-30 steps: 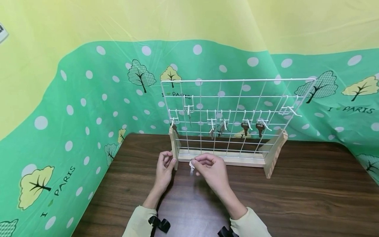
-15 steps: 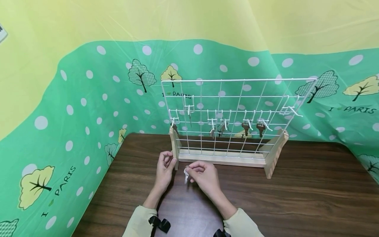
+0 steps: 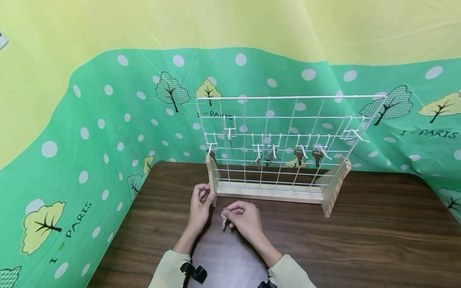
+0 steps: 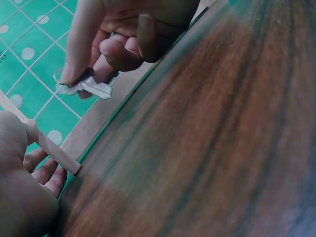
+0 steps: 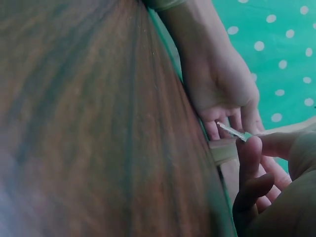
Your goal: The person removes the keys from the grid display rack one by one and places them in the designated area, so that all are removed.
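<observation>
The right hand (image 3: 246, 222) pinches a silver key (image 3: 224, 222) by its ring end between thumb and fingers, over the table in front of the rack. In the left wrist view the key (image 4: 94, 87) hangs below the thumb, with a thin ring beside it. The left hand (image 3: 199, 207) grips the rack's left wooden leg (image 3: 212, 180), thumb on the near side and fingers round the outside. In the right wrist view the key (image 5: 232, 131) sticks out past the fingertips, in front of the left hand (image 5: 217, 74).
A white wire grid (image 3: 269, 97) stands in the wooden base (image 3: 270, 193). Hooks on it carry several keys, among them a dark one (image 3: 317, 157). One hook at the right (image 3: 349, 134) holds no key. Polka-dot cloth (image 3: 108, 120) surrounds the dark wood table (image 3: 389, 240).
The right hand has moved left and toward the person with the key, away from the rack's base. The left hand has stayed at the wooden leg.
</observation>
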Demonstrator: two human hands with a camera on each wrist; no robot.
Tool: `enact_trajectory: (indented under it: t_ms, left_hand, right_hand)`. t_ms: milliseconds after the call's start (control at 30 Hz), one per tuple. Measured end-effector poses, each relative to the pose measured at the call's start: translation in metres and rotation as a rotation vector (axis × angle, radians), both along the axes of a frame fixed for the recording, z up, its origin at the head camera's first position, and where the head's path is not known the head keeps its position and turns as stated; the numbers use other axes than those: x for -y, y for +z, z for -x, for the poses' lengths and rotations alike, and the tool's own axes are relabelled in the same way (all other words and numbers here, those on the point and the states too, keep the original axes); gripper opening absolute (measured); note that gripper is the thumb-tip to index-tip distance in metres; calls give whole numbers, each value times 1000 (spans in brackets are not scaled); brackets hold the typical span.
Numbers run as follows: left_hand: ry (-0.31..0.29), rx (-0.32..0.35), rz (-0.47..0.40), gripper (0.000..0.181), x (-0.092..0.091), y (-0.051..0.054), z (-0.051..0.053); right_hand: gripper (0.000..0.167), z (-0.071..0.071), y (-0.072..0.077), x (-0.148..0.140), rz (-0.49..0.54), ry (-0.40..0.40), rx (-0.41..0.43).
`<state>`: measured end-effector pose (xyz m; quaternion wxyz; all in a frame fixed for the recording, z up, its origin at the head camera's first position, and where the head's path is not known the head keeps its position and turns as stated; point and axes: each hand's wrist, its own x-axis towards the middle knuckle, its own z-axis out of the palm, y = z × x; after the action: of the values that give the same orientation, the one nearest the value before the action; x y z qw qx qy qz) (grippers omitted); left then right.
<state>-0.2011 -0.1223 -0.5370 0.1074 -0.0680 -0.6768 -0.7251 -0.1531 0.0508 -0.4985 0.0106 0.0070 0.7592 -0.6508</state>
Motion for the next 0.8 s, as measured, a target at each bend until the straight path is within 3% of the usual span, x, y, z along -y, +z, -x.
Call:
enact_trajectory:
  t_ms: [300, 800]
  left_hand:
    - [-7, 16, -21, 24, 0, 1, -2]
    - [-14, 7, -25, 25, 0, 1, -2]
  right_hand:
    - [8, -1, -17, 2, -52, 24, -20]
    - [19, 0, -30, -2, -362, -12, -355]
